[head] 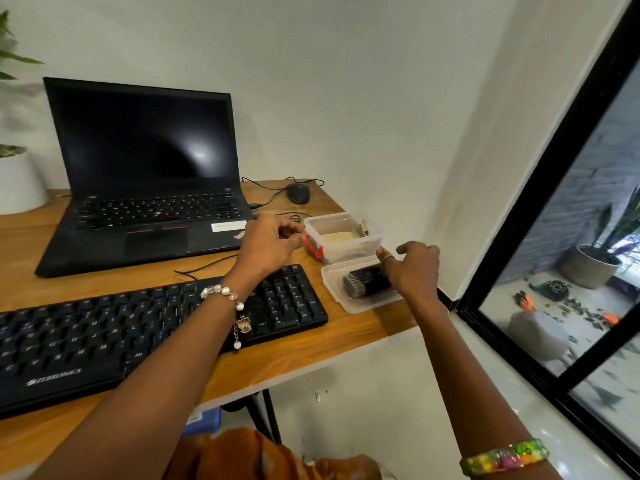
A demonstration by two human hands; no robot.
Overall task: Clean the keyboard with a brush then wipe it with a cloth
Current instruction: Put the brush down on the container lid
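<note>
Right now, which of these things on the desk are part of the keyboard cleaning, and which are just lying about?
For the job:
- keyboard
- brush, lying on the clear lid
- clear box with a pale cloth inside
- left hand at the box's red latch
- right hand over the brush

Lying about:
- laptop
- mouse
- white plant pot

1 head-worn camera is looking forward and down from close above the wooden desk [346,337], facing the white wall corner, taking in both forearms and the window [568,271] at right.
</note>
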